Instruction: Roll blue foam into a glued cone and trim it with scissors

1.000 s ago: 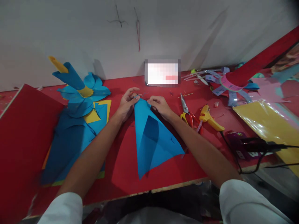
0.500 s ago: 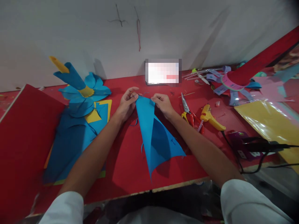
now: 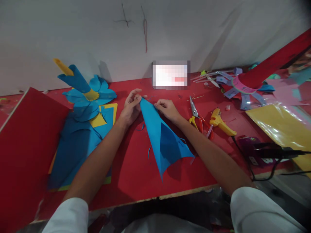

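Over the middle of the red surface (image 3: 131,178), I see a curled blue sheet (image 3: 152,124); from the fingers it extends towards the front edge, its long axis slanting to the right. The left hand (image 3: 131,108) is nearer, pinching the narrow far tip, while the right hand (image 3: 170,110) has its fingers closed on the right side, just beside this tip.
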`<state>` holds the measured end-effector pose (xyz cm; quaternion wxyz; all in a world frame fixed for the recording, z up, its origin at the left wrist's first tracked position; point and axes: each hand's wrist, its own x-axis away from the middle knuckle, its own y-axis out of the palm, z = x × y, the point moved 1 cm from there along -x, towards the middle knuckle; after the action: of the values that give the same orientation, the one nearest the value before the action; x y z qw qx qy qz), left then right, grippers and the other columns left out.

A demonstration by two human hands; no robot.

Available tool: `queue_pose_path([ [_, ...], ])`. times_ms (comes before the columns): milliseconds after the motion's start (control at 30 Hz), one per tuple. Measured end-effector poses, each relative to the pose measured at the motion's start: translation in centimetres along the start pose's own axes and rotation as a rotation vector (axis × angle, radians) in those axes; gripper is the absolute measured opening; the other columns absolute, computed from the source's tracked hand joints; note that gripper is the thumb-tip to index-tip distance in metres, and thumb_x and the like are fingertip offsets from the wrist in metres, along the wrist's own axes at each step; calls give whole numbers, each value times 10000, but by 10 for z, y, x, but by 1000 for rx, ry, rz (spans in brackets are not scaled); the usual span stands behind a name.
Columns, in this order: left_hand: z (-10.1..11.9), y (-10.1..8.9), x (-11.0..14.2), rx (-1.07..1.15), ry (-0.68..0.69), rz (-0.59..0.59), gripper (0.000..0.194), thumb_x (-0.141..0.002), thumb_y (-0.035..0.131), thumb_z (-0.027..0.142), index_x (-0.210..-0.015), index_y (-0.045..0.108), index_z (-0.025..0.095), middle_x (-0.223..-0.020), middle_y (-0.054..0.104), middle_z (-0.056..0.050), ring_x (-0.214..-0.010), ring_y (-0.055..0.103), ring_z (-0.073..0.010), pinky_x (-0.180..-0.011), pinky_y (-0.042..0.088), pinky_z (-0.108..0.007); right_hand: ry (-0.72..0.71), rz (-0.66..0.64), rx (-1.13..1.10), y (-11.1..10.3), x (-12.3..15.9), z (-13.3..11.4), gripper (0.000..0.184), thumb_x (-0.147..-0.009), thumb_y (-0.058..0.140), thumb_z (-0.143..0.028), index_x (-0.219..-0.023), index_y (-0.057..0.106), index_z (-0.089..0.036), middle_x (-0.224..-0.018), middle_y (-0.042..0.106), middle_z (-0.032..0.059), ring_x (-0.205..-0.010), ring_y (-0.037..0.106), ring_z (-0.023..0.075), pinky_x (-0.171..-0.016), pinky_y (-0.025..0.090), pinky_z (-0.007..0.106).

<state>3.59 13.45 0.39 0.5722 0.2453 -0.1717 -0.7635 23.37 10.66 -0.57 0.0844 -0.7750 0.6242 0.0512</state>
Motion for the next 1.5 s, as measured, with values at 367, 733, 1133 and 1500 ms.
queue_pose_path([
  [367,1,3,1,-1,-14,27,427,-725,960,261,-1066,705,264,-808,612,17,-951,728,-188,-766,584,-244,-40,106,88,-2,0,-1,457,-872,689,-606,-672,520,-232,-580,475,-43,-560,422,118,-544,323,276],
  [733,2,8,4,-27,-40,13,499,-721,978,332,-1101,659,272,-790,619,46,-949,757,-187,-877,631,-308,-138,-61,305,8,8,-6,529,-940,585,-664,-661,466,-230,-616,451,-31,-617,378,137,-601,295,291],
  [1133,4,15,10,-93,-99,-53,496,-698,1001,369,-1069,704,228,-765,626,34,-777,744,-149,-558,559,-174,-137,-180,211,11,11,-11,326,-859,641,-420,-671,462,-223,-648,446,-45,-638,357,123,-623,315,276],
  [1500,2,12,7,-105,-89,-25,460,-713,987,362,-1053,711,220,-784,703,10,-741,733,-140,-588,567,-189,-55,-225,22,13,8,-10,483,-784,805,-584,-685,506,-218,-670,483,-41,-654,425,129,-614,361,265],
])
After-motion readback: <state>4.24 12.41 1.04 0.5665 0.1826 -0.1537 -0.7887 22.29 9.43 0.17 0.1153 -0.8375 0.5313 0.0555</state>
